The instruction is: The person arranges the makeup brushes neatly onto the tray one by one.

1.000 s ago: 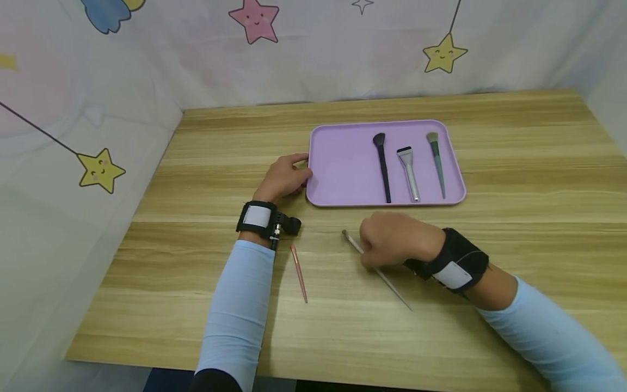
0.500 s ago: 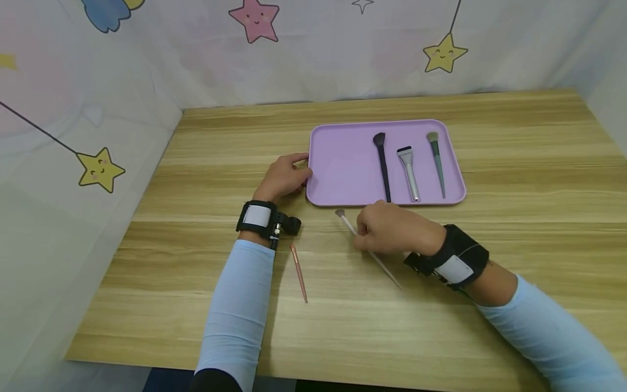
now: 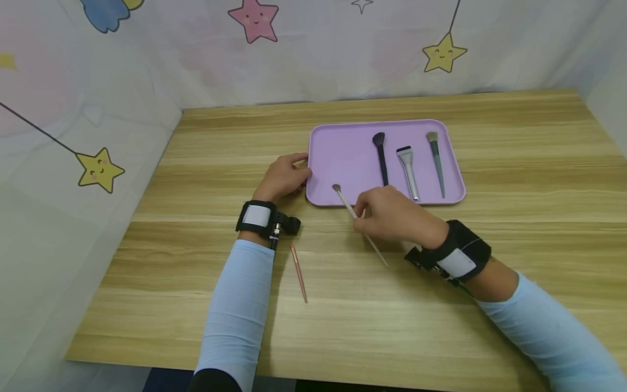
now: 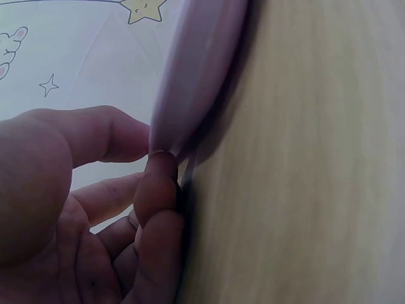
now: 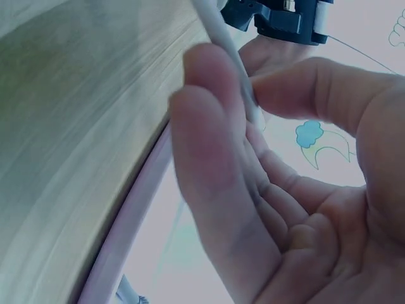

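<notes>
Pale star-printed cloth (image 3: 313,68) is hanging behind a wooden table (image 3: 215,163). Our left hand (image 3: 282,177) is pinching the left rim of a purple tray (image 3: 343,149). Our right hand (image 3: 392,215) is pinching a white brush (image 3: 346,204) between thumb and fingers; we are holding it slanted across the tray's near rim, with its bristles over the tray's left part and its handle end over the table. From left to right, a black brush (image 3: 381,160), a silver brush (image 3: 409,171) and a green brush (image 3: 437,160) are lying in the tray. A pink brush (image 3: 299,274) is resting on the table beside our left sleeve (image 3: 240,305).
</notes>
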`<state>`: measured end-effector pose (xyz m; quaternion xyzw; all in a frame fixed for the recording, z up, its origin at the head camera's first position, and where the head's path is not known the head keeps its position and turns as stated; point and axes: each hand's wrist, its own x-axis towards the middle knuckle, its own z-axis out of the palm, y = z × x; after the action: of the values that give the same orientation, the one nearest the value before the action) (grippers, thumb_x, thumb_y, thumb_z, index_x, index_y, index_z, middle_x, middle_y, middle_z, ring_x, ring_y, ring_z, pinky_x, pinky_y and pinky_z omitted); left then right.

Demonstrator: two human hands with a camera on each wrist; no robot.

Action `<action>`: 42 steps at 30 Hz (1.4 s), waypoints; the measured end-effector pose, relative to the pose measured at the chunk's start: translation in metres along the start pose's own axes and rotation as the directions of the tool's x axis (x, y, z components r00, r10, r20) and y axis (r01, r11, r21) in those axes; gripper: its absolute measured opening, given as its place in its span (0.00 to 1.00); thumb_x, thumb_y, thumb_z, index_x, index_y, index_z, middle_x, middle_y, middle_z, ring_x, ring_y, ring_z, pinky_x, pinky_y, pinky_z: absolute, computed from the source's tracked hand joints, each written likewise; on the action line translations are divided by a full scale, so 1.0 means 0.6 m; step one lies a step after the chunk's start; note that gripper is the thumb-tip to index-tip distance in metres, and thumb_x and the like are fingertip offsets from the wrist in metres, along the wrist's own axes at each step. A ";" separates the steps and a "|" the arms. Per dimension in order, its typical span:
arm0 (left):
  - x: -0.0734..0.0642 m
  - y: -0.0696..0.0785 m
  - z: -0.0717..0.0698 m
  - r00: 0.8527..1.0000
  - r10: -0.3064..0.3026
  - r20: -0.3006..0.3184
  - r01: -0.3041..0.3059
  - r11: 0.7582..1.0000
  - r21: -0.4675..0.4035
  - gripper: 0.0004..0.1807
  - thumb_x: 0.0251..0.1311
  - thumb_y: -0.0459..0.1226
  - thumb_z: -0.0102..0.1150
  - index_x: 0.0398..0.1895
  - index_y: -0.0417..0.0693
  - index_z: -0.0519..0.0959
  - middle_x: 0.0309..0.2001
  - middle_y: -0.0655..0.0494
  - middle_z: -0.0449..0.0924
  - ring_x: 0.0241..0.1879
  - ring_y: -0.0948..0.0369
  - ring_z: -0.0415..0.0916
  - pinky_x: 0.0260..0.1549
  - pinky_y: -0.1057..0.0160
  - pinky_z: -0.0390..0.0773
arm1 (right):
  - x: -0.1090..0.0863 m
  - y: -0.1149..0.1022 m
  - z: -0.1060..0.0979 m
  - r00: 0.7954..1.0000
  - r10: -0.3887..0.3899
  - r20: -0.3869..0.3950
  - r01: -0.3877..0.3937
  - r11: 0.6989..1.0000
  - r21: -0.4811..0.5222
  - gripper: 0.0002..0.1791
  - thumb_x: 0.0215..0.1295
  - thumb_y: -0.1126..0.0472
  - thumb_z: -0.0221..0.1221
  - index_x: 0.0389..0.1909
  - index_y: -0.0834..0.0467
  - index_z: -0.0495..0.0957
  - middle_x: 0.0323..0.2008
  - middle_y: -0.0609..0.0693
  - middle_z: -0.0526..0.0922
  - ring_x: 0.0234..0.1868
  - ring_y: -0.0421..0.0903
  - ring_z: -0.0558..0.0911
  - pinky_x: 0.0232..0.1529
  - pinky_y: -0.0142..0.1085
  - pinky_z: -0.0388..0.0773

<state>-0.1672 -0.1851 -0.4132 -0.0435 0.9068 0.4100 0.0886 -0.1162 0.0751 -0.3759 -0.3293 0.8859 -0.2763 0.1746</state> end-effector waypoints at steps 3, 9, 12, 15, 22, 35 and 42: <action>-0.001 0.000 -0.001 1.000 -0.003 -0.001 0.003 1.000 0.001 0.31 0.65 0.42 0.55 0.73 0.53 0.71 0.27 0.53 0.79 0.23 0.60 0.75 0.25 0.64 0.73 | 0.003 0.002 0.000 0.999 -0.002 -0.042 0.003 1.000 0.023 0.07 0.62 0.61 0.64 0.35 0.61 0.83 0.22 0.46 0.81 0.21 0.42 0.77 0.28 0.38 0.76; -0.001 -0.002 -0.002 1.000 -0.013 0.002 0.013 1.000 0.002 0.31 0.65 0.42 0.55 0.73 0.54 0.71 0.27 0.52 0.80 0.24 0.60 0.76 0.26 0.64 0.74 | 0.008 0.007 -0.001 0.996 0.018 -0.085 -0.009 0.995 0.104 0.07 0.65 0.61 0.66 0.36 0.62 0.81 0.21 0.46 0.82 0.20 0.40 0.82 0.25 0.37 0.76; -0.001 -0.002 -0.003 1.000 -0.017 0.005 0.017 1.000 0.001 0.31 0.65 0.42 0.55 0.73 0.54 0.71 0.27 0.52 0.80 0.24 0.60 0.76 0.26 0.64 0.74 | 0.010 0.009 -0.003 0.996 0.030 -0.088 -0.017 0.990 0.137 0.08 0.66 0.61 0.66 0.37 0.63 0.81 0.22 0.47 0.83 0.20 0.40 0.83 0.24 0.37 0.77; -0.001 -0.002 -0.003 1.000 -0.013 0.000 0.013 1.000 0.002 0.31 0.65 0.42 0.55 0.73 0.53 0.71 0.27 0.52 0.79 0.23 0.60 0.75 0.25 0.64 0.74 | 0.012 0.011 -0.006 0.995 0.040 -0.094 -0.025 0.988 0.154 0.09 0.66 0.61 0.66 0.37 0.63 0.80 0.23 0.49 0.83 0.19 0.41 0.83 0.24 0.37 0.78; -0.004 0.001 -0.008 1.000 -0.012 -0.004 0.012 1.000 0.000 0.31 0.65 0.41 0.55 0.73 0.53 0.71 0.26 0.53 0.79 0.23 0.60 0.75 0.25 0.64 0.73 | 0.019 0.014 -0.012 0.990 0.052 -0.130 -0.030 0.987 0.161 0.10 0.65 0.60 0.66 0.36 0.63 0.80 0.24 0.51 0.84 0.19 0.42 0.84 0.25 0.37 0.79; 0.001 -0.001 0.000 1.000 0.000 -0.006 0.000 1.000 0.001 0.31 0.64 0.42 0.55 0.73 0.53 0.71 0.26 0.53 0.80 0.23 0.60 0.76 0.26 0.64 0.72 | 0.027 0.028 -0.020 0.979 0.138 -0.152 -0.103 0.971 0.218 0.10 0.64 0.59 0.66 0.36 0.63 0.80 0.23 0.51 0.84 0.20 0.45 0.84 0.24 0.36 0.78; 0.002 -0.001 0.000 1.000 0.001 -0.004 -0.001 1.000 0.005 0.31 0.64 0.41 0.55 0.73 0.53 0.71 0.25 0.53 0.79 0.22 0.60 0.75 0.25 0.64 0.72 | 0.033 0.035 -0.022 0.977 0.139 -0.159 -0.097 0.964 0.247 0.11 0.65 0.58 0.64 0.37 0.64 0.79 0.20 0.50 0.84 0.20 0.47 0.84 0.25 0.37 0.78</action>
<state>-0.1680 -0.1856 -0.4138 -0.0439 0.9080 0.4075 0.0865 -0.1472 0.0795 -0.3808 -0.2268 0.8764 -0.3973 0.1507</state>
